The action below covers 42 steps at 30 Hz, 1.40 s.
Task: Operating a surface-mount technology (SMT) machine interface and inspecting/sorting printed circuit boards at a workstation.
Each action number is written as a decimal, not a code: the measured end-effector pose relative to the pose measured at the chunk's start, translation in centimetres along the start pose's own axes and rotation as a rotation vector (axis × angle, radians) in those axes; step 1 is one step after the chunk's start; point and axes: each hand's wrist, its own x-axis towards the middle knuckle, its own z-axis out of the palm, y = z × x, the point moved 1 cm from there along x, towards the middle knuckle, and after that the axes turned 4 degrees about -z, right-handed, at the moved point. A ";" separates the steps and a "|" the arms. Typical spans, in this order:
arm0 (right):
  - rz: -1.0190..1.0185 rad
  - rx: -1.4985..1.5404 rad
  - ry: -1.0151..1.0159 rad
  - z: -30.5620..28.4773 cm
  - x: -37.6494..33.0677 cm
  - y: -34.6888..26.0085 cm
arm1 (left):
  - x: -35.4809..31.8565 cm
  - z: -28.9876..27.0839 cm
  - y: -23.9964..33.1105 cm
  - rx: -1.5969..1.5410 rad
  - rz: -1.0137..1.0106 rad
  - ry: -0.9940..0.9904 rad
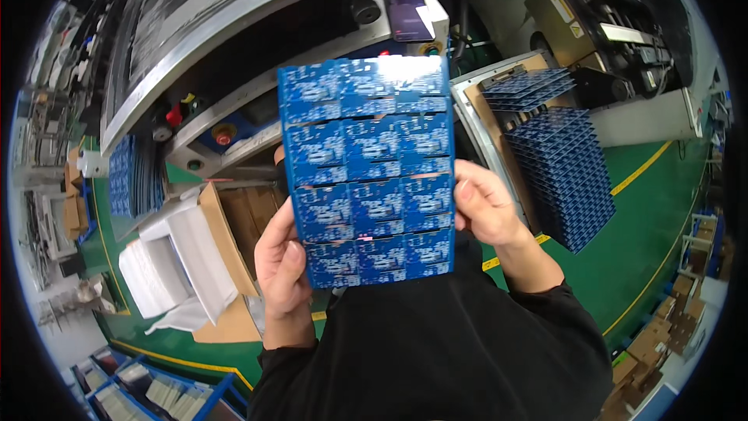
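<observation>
Clearly, both hands were occupied with one thing: a blue circuit board panel [368, 173], a grid of small identical boards, held upright in front of the person and filling the middle of the view. The left hand [282, 265] clasped its lower left edge, thumb on the face and fingers behind, the grip closed on the panel. The right hand [485, 206] pinched the right edge about halfway up, likewise closed on the panel.

Judging by the pose, the step in hand looked like an inspection of the panel's face, with the panel lifted clear of everything around it. Any next move would call for keeping hold by the edges only, since the panel looked thin and scored between its small boards, so it might flex or snap under a twist.

To the right and farther off, a tall stack of blue panels [562, 179] leaned on a tray, with a smaller fanned stack [528, 87] beyond it. To the left lay an open cardboard box [234, 226] with white foam packing [175, 261], and more blue panels [131, 178] stood on edge farther left, all above a green floor [631, 242].

Motion blur smeared the panel's fine detail, and glare washed out its top edge. The panel hid the fingers behind it and most of the machine [257, 23] beyond.
</observation>
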 end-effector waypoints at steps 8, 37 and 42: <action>0.256 -0.052 0.337 -4.9 -4.4 -0.6 | 6.9 0.9 -4.0 0.150 -0.149 -0.209; 0.438 -0.647 1.058 -25.8 -2.9 -2.4 | 13.2 -11.5 -24.0 0.820 -0.056 -0.116; 0.423 -0.667 1.079 -26.7 -1.8 -1.5 | 12.8 -12.1 -24.8 0.769 -0.174 -0.047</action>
